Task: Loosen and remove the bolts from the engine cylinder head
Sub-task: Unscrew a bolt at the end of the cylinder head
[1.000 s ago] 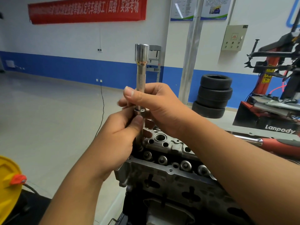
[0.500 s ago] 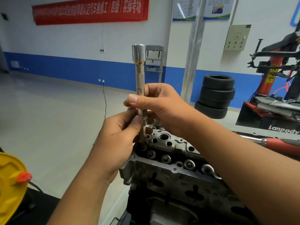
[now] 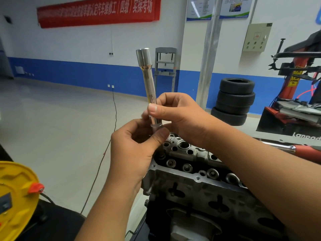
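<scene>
Evidently a bolt is being drawn out by hand: both hands hold a long socket extension (image 3: 149,87) upright over the near-left corner of the cylinder head (image 3: 196,173). Right hand (image 3: 175,115) pinches the shaft, thumb in front and fingers curled behind, probably to steady or spin it. Left hand (image 3: 137,146) grips just below the collar, thumb pressed at the joint, likely supporting the lower piece. What hangs beneath is hidden by the left fingers. A red-handled wrench (image 3: 298,150) lies behind the right forearm.
</scene>
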